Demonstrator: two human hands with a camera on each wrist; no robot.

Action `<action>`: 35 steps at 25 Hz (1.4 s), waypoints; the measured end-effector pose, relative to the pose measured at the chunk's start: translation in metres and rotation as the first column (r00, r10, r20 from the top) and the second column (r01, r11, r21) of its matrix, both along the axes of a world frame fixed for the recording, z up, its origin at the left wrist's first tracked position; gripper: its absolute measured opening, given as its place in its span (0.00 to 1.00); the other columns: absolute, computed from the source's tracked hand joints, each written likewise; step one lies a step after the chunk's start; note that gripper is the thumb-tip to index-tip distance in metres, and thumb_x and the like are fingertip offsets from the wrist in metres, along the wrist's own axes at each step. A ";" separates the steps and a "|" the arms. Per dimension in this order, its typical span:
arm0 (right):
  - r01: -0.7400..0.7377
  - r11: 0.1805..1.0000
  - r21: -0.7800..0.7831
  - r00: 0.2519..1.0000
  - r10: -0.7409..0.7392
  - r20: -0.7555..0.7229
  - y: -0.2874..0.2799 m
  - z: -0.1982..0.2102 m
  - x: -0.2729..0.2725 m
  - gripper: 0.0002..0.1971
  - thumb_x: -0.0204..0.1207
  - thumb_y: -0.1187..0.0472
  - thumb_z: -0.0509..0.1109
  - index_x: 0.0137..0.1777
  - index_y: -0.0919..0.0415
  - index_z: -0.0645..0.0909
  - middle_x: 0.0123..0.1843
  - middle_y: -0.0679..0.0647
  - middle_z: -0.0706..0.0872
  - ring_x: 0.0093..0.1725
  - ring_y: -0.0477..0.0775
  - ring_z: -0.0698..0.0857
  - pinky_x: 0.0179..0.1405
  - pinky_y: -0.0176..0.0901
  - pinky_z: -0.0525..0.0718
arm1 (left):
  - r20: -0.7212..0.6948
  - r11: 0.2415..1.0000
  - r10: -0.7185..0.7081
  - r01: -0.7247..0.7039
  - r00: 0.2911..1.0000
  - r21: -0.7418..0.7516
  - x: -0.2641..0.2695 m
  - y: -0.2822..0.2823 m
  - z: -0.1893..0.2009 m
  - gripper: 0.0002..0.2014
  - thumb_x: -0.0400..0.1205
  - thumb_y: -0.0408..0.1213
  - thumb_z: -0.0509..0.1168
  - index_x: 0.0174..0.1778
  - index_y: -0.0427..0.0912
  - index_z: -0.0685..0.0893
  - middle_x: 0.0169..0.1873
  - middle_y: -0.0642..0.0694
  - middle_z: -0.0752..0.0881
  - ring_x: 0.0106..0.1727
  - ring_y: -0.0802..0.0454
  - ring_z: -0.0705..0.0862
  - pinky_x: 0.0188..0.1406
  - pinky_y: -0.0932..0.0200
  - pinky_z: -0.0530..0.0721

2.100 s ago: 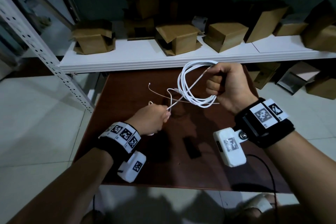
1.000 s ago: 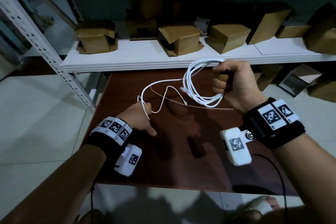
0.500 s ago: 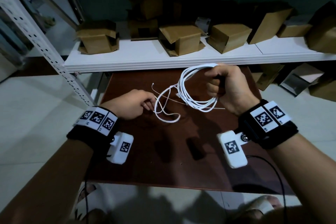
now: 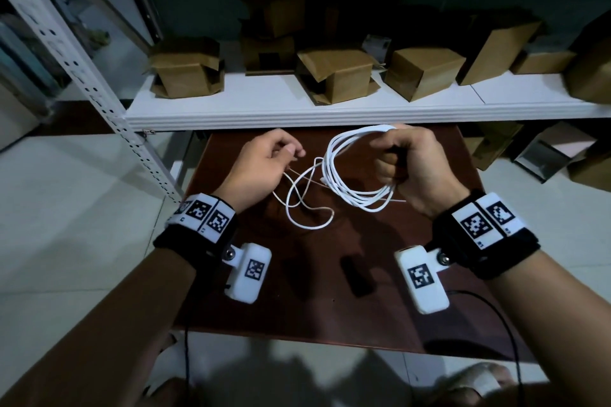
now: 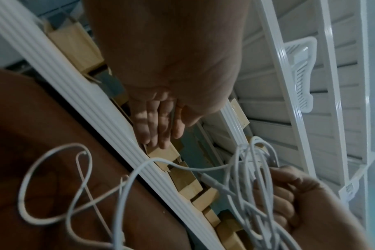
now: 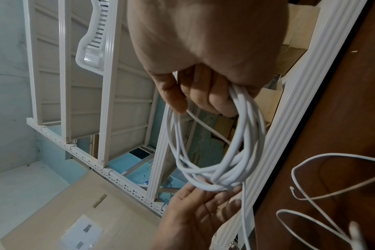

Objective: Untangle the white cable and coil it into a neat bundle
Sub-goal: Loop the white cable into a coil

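Note:
My right hand [image 4: 400,158] grips the white cable [image 4: 350,175] as a coil of several loops held upright above the brown table [image 4: 297,291]. In the right wrist view the loops [image 6: 231,152] hang from the curled fingers [image 6: 199,94]. The cable's loose tail [image 4: 307,211] curls in loops on the table below. My left hand [image 4: 271,158] hovers just left of the coil; its fingers [image 5: 161,121] are nearly straight and hold nothing. The right wrist view shows its open palm [image 6: 195,211] just under the coil.
A white shelf [image 4: 297,109] with several cardboard boxes [image 4: 334,73] runs right behind the table's far edge. A perforated white upright [image 4: 86,76] stands at the left. More boxes [image 4: 545,155] sit on the floor at the right.
My left hand let go of the loose strand and moved forward and up toward the coil. The tail dropped into loops on the table. The right hand kept its grip.

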State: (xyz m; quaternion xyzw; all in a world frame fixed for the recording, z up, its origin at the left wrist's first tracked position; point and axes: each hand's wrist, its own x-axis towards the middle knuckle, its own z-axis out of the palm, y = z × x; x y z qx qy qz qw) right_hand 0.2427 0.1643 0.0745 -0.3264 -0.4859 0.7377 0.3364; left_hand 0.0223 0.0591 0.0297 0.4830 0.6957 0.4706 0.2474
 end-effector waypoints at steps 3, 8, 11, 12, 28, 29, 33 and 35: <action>-0.028 1.000 0.010 1.000 0.028 0.003 -0.002 -0.002 -0.001 0.21 0.66 0.71 0.66 0.25 0.48 0.61 0.24 0.49 0.56 0.21 0.46 0.54 0.27 0.45 0.47 | 0.194 0.990 -0.130 0.118 0.972 0.074 0.021 0.004 0.002 0.11 0.90 0.27 0.62 0.66 0.38 0.85 0.56 0.40 0.93 0.62 0.42 0.90 0.69 0.40 0.85; -0.084 0.996 0.022 0.996 0.084 0.001 -0.004 -0.002 -0.002 0.22 0.69 0.73 0.65 0.23 0.49 0.64 0.24 0.48 0.57 0.22 0.45 0.54 0.29 0.48 0.46 | 0.322 0.970 -0.243 0.222 0.915 0.100 0.039 0.006 0.003 0.14 0.87 0.20 0.65 0.68 0.33 0.84 0.57 0.30 0.90 0.56 0.41 0.88 0.55 0.57 0.88; -0.126 0.991 0.032 0.992 0.126 0.013 -0.005 -0.002 -0.002 0.22 0.69 0.73 0.65 0.22 0.50 0.66 0.23 0.48 0.58 0.21 0.45 0.55 0.28 0.48 0.46 | 0.243 0.942 -0.336 0.320 0.910 0.103 0.038 0.003 0.003 0.10 0.86 0.26 0.69 0.62 0.39 0.89 0.50 0.42 0.90 0.51 0.51 0.85 0.53 0.62 0.84; -0.136 0.990 0.031 0.991 0.136 0.009 -0.005 -0.002 -0.002 0.21 0.68 0.73 0.66 0.23 0.50 0.65 0.23 0.48 0.58 0.21 0.45 0.54 0.28 0.48 0.46 | 0.223 0.931 -0.366 0.357 0.904 0.081 0.037 0.002 0.003 0.09 0.86 0.28 0.71 0.60 0.39 0.91 0.49 0.43 0.91 0.49 0.53 0.86 0.53 0.62 0.84; -0.027 0.997 -0.075 0.997 0.022 -0.069 0.000 0.001 0.001 0.20 0.71 0.72 0.61 0.29 0.50 0.57 0.21 0.46 0.53 0.19 0.46 0.50 0.26 0.45 0.45 | 0.769 0.935 -0.350 0.244 0.535 0.256 0.055 0.002 -0.014 0.17 0.91 0.23 0.47 0.65 0.30 0.81 0.67 0.25 0.87 0.72 0.33 0.86 0.78 0.38 0.79; -0.033 0.996 -0.088 0.996 0.026 -0.080 0.001 0.001 0.001 0.20 0.72 0.72 0.60 0.30 0.50 0.56 0.21 0.46 0.54 0.19 0.46 0.50 0.24 0.43 0.46 | 0.776 0.939 -0.340 0.232 0.531 0.253 0.056 0.003 -0.016 0.18 0.90 0.21 0.48 0.64 0.29 0.82 0.70 0.23 0.84 0.74 0.32 0.84 0.78 0.38 0.80; -0.063 0.990 -0.129 0.992 0.049 -0.116 0.000 0.001 0.002 0.19 0.74 0.72 0.58 0.31 0.51 0.55 0.20 0.46 0.54 0.19 0.46 0.48 0.21 0.41 0.46 | 0.841 0.948 -0.311 0.208 0.442 0.241 0.059 0.005 -0.015 0.20 0.88 0.18 0.45 0.63 0.28 0.82 0.72 0.20 0.81 0.73 0.26 0.84 0.72 0.36 0.85; -0.066 0.989 -0.133 0.991 0.050 -0.122 -0.001 0.000 0.001 0.19 0.75 0.72 0.57 0.32 0.50 0.55 0.19 0.46 0.54 0.17 0.44 0.50 0.20 0.40 0.47 | 0.871 0.934 -0.348 0.202 0.347 0.294 0.061 0.004 -0.012 0.19 0.90 0.21 0.44 0.65 0.27 0.80 0.71 0.23 0.83 0.72 0.27 0.85 0.72 0.38 0.85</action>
